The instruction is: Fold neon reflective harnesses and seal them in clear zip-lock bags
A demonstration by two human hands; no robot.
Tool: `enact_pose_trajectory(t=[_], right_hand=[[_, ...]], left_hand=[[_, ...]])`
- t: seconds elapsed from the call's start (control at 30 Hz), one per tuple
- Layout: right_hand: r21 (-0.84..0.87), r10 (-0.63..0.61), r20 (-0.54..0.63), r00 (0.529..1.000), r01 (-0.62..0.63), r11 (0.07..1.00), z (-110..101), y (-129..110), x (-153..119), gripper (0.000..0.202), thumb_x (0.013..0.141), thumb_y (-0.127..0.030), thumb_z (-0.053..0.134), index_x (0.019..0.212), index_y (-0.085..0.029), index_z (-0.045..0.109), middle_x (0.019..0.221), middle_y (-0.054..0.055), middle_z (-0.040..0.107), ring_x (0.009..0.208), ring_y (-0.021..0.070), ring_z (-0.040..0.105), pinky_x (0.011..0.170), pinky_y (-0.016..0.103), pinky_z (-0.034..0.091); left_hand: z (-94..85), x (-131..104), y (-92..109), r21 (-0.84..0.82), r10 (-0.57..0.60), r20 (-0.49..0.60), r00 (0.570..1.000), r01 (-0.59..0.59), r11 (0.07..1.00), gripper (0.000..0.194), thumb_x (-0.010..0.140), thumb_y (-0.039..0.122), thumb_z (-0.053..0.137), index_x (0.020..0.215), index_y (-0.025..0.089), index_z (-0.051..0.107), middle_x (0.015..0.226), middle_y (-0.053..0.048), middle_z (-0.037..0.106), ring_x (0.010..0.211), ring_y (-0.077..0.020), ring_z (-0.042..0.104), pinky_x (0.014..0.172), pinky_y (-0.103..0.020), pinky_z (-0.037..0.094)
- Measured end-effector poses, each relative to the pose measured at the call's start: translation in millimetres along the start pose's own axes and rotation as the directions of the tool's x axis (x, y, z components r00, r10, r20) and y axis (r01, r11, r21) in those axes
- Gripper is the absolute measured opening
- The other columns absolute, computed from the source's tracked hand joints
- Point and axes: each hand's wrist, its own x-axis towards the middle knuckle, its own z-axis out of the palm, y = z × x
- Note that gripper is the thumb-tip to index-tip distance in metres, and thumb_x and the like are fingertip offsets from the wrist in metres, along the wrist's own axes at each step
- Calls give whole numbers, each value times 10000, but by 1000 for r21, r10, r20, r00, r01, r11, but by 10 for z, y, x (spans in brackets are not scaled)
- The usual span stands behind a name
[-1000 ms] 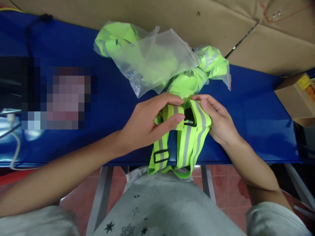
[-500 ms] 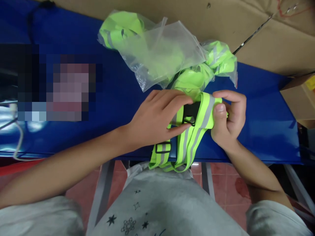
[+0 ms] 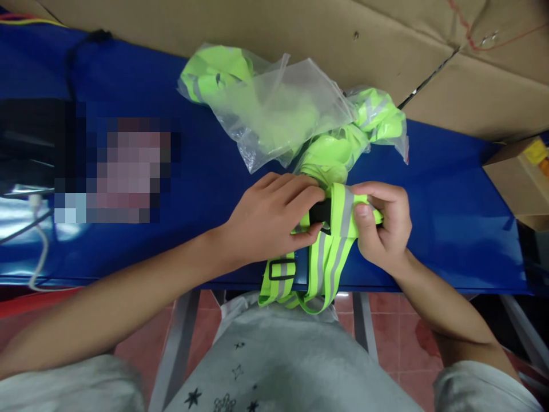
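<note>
A lime-yellow reflective strap (image 3: 328, 260) with a grey stripe hangs in loops over the table's front edge. My right hand (image 3: 385, 224) is closed on its folded end, thumb on top. My left hand (image 3: 278, 217) has thumb and forefinger closed around the black plastic buckle (image 3: 320, 213) on this strap; the fingertips partly cover it. Below the left hand, a black slider (image 3: 282, 269) sits on the hanging length. Just beyond both hands lies more yellow strap material (image 3: 330, 151), partly under a clear plastic bag (image 3: 295, 97).
Cardboard (image 3: 257, 23) walls off the back of the blue table (image 3: 450, 229). A small cardboard box (image 3: 514, 183) stands at the right. To the left are a dark object (image 3: 30, 143), a blurred-out patch and a white cable (image 3: 40, 260). Another bagged strap bundle (image 3: 214, 71) lies behind.
The view has shifted, so the table contents appear lower. My right hand has come closer to the left, and my left thumb and forefinger have closed in on the buckle.
</note>
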Motion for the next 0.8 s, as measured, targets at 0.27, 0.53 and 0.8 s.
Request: enact_pose_trajectory(t=[0.27,0.53,0.8], right_hand=[[-318,-298,144,944,329,889,-38,-112,102,464,1030,-437,609,1475,-328,537,1467,105,643,1371,354,619,1130,552,461],[-454,-262,473,841,488,745,-137,-72,171,620,1054,-555,576,1541,-178,508,1254,131,739,1077,281,667,921,432,414],[-421,-170,538,826,438,795,-110,-107,145,570,1029,-492,640,1450,-120,545,1365,176,707,1190,342,654,1042,494,383]], left_hand=[[39,-18,2,71,92,-1,996,-92,993,79,934,216,635,985,154,636,974,-65,781,906,-242,755,755,-374,539],[-39,5,-89,117,94,43,995,-99,988,92,949,242,622,978,161,655,950,-56,788,888,-232,760,737,-374,531],[-12,15,-153,64,139,87,986,-145,987,98,915,284,654,957,196,659,1000,-45,795,905,-232,756,762,-380,531]])
